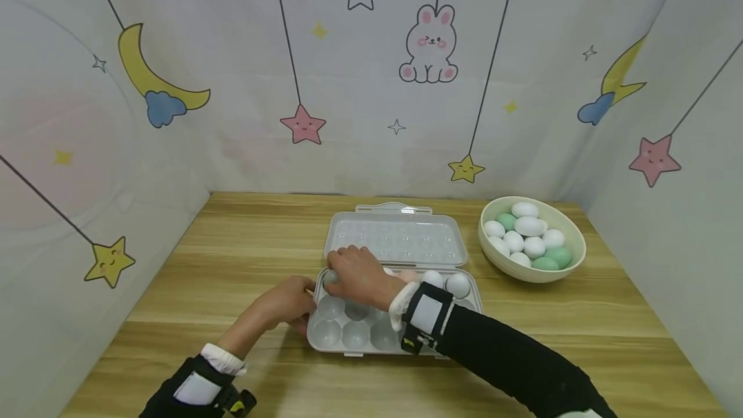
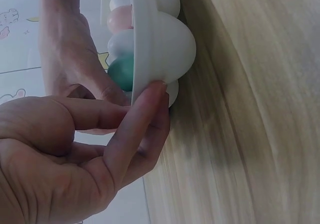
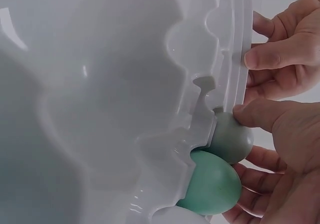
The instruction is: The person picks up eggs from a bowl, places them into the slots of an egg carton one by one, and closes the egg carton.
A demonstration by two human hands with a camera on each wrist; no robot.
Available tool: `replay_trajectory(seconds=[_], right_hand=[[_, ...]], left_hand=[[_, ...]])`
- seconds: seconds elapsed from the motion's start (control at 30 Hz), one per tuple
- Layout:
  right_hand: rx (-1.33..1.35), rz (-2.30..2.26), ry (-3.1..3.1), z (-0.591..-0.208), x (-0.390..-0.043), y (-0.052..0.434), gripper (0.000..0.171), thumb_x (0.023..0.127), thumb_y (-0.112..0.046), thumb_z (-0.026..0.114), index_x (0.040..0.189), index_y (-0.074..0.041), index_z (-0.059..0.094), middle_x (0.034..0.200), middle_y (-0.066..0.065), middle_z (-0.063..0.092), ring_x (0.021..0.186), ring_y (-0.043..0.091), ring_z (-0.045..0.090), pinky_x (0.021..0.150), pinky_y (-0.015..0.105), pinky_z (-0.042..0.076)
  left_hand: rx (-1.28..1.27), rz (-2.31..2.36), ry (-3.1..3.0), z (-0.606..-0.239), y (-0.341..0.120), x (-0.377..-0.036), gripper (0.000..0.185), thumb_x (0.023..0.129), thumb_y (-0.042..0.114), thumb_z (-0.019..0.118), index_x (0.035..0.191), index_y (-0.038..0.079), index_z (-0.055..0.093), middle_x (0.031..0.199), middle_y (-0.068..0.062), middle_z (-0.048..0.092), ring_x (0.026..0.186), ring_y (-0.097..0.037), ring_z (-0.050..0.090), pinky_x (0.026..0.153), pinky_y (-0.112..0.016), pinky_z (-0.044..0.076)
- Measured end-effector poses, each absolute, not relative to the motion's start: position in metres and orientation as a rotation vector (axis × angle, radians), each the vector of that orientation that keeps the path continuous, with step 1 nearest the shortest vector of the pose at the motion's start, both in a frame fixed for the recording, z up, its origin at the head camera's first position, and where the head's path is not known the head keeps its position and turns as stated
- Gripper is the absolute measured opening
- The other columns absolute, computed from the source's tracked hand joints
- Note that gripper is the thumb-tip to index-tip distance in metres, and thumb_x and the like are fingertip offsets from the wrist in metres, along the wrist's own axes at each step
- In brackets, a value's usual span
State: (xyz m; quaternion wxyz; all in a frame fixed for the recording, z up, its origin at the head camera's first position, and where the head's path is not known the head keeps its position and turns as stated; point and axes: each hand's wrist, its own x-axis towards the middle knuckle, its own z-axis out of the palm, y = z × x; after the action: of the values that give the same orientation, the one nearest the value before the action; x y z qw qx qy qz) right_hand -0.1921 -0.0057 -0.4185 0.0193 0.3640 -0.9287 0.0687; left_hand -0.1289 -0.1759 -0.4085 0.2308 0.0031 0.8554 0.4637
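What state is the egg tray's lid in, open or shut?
Open: the lid lies folded back behind the egg tray, whose front cups show uncovered.

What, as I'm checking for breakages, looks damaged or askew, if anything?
Nothing stands out. The bowl stands upright with the bowl eggs inside; the egg tray and the tray eggs in view look whole. The right hand hides part of the tray.
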Motion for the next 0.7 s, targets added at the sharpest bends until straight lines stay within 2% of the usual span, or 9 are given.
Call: replay_trajectory(seconds=[0.4,0.57,0.7], right_hand=[[1.132,0.201,-2.845,-0.419,-0.190,-0.003,0.031,0.092,-0.039,0.075,0.107,-0.014,0.068,0.098,0.000,0.068,0.089,0.019,0.063,0.073,0.033,0.055],[1.136,0.248,-2.833,-0.415,-0.190,0.003,0.034,0.092,-0.040,0.074,0.112,-0.013,0.069,0.102,0.001,0.068,0.093,0.020,0.063,0.077,0.034,0.055],[1.141,0.313,-2.843,-0.405,-0.192,0.012,0.040,0.093,-0.041,0.075,0.121,-0.012,0.070,0.110,0.003,0.068,0.099,0.022,0.062,0.082,0.036,0.056]], left_hand=[[0.035,1.250,2.381,-0.407,-0.174,-0.128,0.036,0.087,-0.012,0.056,0.122,-0.020,0.052,0.089,-0.019,0.067,0.071,-0.028,0.071,0.058,-0.038,0.065],[0.043,1.243,2.388,-0.409,-0.173,-0.130,0.034,0.087,-0.013,0.057,0.120,-0.020,0.051,0.087,-0.019,0.066,0.067,-0.027,0.070,0.056,-0.038,0.065],[0.044,1.269,2.381,-0.411,-0.173,-0.130,0.034,0.084,-0.015,0.057,0.116,-0.020,0.052,0.086,-0.020,0.067,0.066,-0.027,0.070,0.055,-0.038,0.065]])
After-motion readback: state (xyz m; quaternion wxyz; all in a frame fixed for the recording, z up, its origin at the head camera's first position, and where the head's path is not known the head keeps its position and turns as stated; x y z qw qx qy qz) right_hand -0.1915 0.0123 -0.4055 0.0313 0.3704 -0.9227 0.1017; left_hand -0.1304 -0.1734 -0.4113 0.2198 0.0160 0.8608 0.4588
